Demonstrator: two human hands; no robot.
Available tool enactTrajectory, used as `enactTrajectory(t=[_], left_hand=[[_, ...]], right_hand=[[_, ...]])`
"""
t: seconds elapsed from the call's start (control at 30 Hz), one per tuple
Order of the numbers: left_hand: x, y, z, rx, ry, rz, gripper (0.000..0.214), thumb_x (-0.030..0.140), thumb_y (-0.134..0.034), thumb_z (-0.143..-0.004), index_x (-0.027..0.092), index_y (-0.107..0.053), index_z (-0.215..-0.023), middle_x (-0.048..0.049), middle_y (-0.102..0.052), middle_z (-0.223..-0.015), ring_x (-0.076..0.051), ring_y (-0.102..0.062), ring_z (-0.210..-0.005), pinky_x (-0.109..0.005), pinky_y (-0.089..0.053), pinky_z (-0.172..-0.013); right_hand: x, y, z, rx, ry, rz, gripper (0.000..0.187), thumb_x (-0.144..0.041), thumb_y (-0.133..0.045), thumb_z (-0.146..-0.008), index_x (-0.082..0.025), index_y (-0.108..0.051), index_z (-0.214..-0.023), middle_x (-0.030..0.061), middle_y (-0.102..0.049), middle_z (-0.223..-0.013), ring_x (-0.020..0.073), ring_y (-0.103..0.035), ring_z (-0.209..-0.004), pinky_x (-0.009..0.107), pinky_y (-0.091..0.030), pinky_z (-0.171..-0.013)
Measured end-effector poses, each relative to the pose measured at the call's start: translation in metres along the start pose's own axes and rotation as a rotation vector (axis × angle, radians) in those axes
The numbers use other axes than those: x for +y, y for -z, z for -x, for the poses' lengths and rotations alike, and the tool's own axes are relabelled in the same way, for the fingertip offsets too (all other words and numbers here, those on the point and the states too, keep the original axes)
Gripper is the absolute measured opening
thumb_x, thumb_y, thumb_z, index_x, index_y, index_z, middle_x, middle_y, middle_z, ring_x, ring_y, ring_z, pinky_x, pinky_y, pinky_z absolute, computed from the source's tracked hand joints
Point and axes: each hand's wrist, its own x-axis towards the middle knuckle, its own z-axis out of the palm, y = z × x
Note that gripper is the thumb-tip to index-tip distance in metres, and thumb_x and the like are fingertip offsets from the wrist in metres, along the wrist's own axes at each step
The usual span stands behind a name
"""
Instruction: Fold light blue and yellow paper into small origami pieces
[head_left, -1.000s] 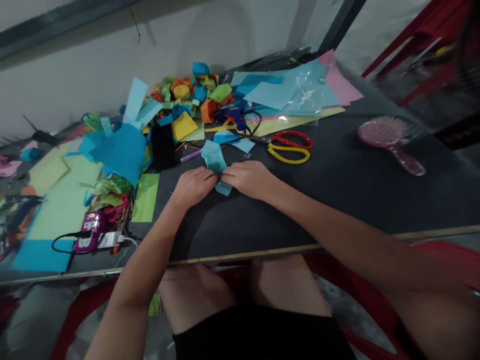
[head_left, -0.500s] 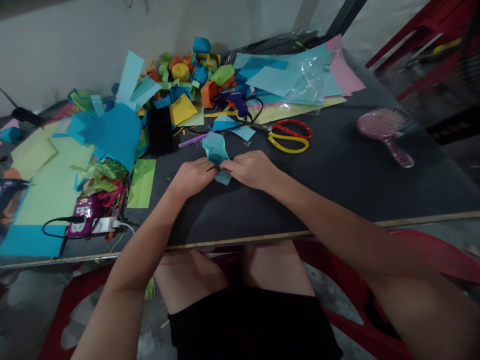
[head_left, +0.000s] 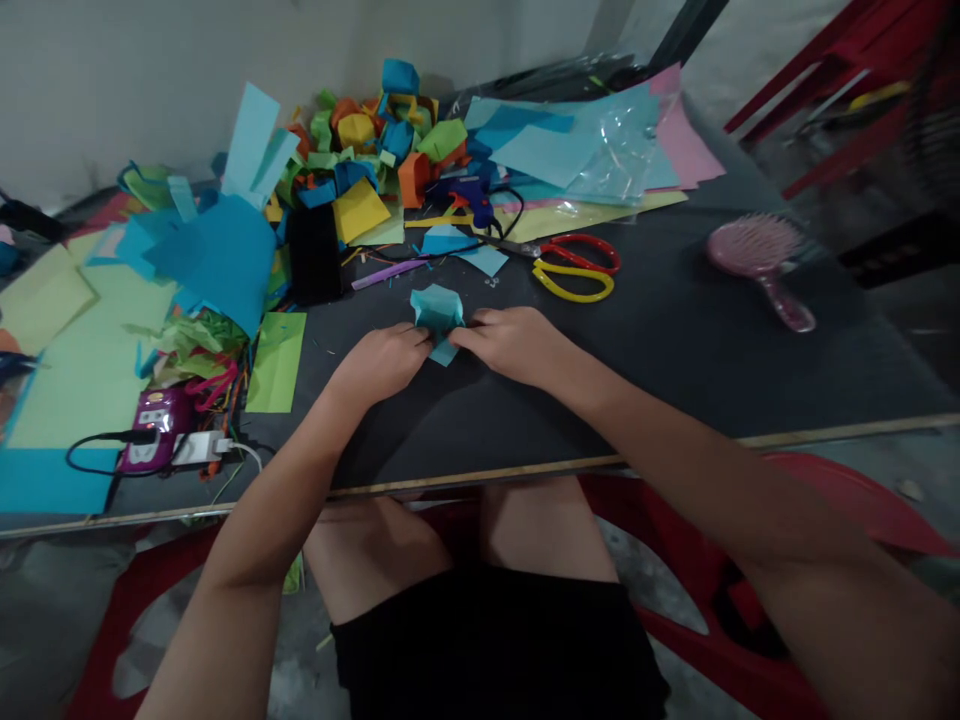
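A small teal paper piece (head_left: 437,312) lies folded on the dark table (head_left: 675,350), just ahead of me. My left hand (head_left: 382,362) pinches its left side with curled fingers. My right hand (head_left: 510,342) pinches its right side, fingers closed on the paper. The two hands meet at the paper, knuckles up, and the lower tip of the paper pokes out between them.
Red and yellow scissors (head_left: 574,270) lie just beyond my right hand. A pink hairbrush (head_left: 757,255) sits far right. A heap of folded coloured paper (head_left: 375,150), a blue glue gun (head_left: 469,195), loose sheets (head_left: 570,150), a black box (head_left: 313,250) and a purple device (head_left: 154,435) crowd the back and left.
The upright flap of the teal paper has been folded down, so the piece looks shorter and more compact. Both hands stay on it. The view has tilted down slightly.
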Motion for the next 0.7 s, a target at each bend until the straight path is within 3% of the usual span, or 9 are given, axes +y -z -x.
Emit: enactTrajectory(t=[0.2,0.3,0.4,0.6,0.7], left_hand=[[0.008,0.014,0.001,-0.132,0.108,-0.034,0.032,0.013,-0.041,-0.099,0.016,-0.067,-0.117,-0.0106,-0.069,-0.120,-0.023,-0.070,-0.095,-0.030,-0.048,-0.063],[0.013,0.017,-0.001,-0.122,0.188,-0.031,0.031,0.016,-0.040,-0.101,0.015,-0.069,-0.112,-0.0122,-0.066,-0.125,-0.023,-0.069,-0.099,-0.029,-0.045,-0.061],[0.018,0.020,-0.001,-0.122,0.232,-0.025,0.030,0.018,-0.041,-0.101,0.014,-0.070,-0.109,-0.0137,-0.065,-0.124,-0.023,-0.069,-0.100,-0.028,-0.043,-0.059],[0.022,0.024,0.002,-0.166,0.211,-0.011,0.029,0.011,-0.043,-0.097,0.016,-0.066,-0.114,-0.0113,-0.073,-0.092,-0.024,-0.072,-0.083,-0.029,-0.043,-0.059],[0.020,0.019,0.003,-0.132,0.249,0.003,0.029,0.030,-0.050,-0.099,0.017,-0.062,-0.122,-0.0108,-0.073,-0.081,-0.026,-0.071,-0.075,-0.030,-0.043,-0.060]], right_hand=[[-0.005,0.007,0.000,-0.073,-0.002,0.032,0.029,-0.006,-0.045,-0.090,-0.016,-0.068,-0.104,0.0078,-0.068,-0.073,0.0185,-0.059,-0.075,0.031,-0.020,-0.055],[-0.007,0.011,0.000,-0.149,-0.007,0.031,0.030,-0.005,-0.045,-0.090,-0.017,-0.068,-0.105,0.0054,-0.069,-0.069,0.0158,-0.054,-0.057,0.032,-0.020,-0.056],[-0.007,0.014,-0.001,-0.190,-0.011,0.024,0.031,-0.006,-0.046,-0.090,-0.018,-0.068,-0.108,0.0057,-0.072,-0.070,0.0161,-0.055,-0.055,0.032,-0.020,-0.057],[-0.007,0.017,-0.004,-0.228,-0.024,0.005,0.034,-0.010,-0.046,-0.090,-0.018,-0.064,-0.118,0.0084,-0.075,-0.079,0.0192,-0.062,-0.064,0.032,-0.025,-0.060],[-0.002,0.017,-0.006,-0.214,-0.032,-0.024,0.033,-0.017,-0.046,-0.091,-0.018,-0.063,-0.120,0.0096,-0.076,-0.084,0.0209,-0.063,-0.067,0.032,-0.028,-0.063]])
